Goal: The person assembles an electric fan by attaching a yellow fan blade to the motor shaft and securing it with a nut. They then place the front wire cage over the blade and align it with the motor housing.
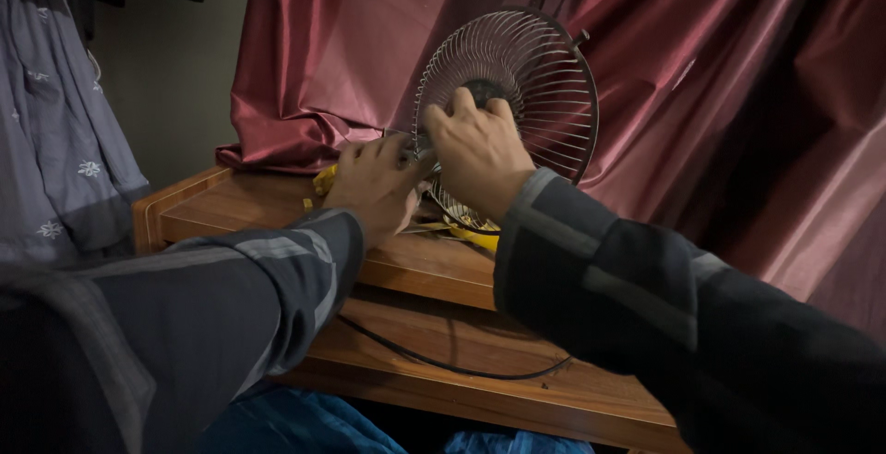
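Note:
A round wire fan guard [535,76] stands tilted on a wooden table [240,205], in front of a dark red curtain. My right hand [480,154] grips the guard's lower left rim, fingers curled over the wires near its dark hub [482,92]. My left hand [374,186] is closed beside it at the guard's lower edge, pressed against the right hand; what it pinches is hidden. Yellow parts of the fan [323,180] show behind the left hand and another yellow piece [475,234] under the right wrist. Both arms wear dark sleeves with grey stripes.
A black cable [443,364] loops across the table's lower front ledge. The dark red curtain [720,94] hangs behind and to the right. Grey patterned cloth [55,140] hangs at the left. Blue fabric [295,422] lies below the table edge.

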